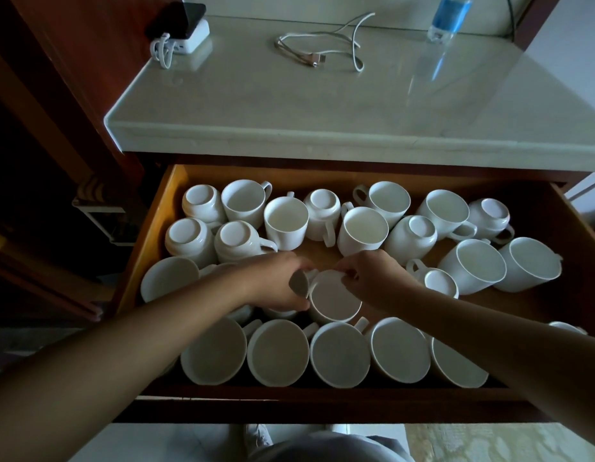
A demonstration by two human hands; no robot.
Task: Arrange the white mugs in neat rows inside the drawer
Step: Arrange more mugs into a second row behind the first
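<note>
White mug (334,300) stands upright in the middle of the drawer (162,208), just behind its front row (339,358). With neighbours packed so close, a careless shift could probably knock rims together and chip them. The left hand (276,285) curls round its side, and the right hand (372,278) pinches its far rim.

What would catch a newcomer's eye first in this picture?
The open wooden drawer, crowded with white mugs, sits below a pale counter. In its middle, the left hand and right hand meet on one upright mug. A tidy front row of upright mugs contrasts with the back mugs, which are jumbled, several of them upside down.
</note>
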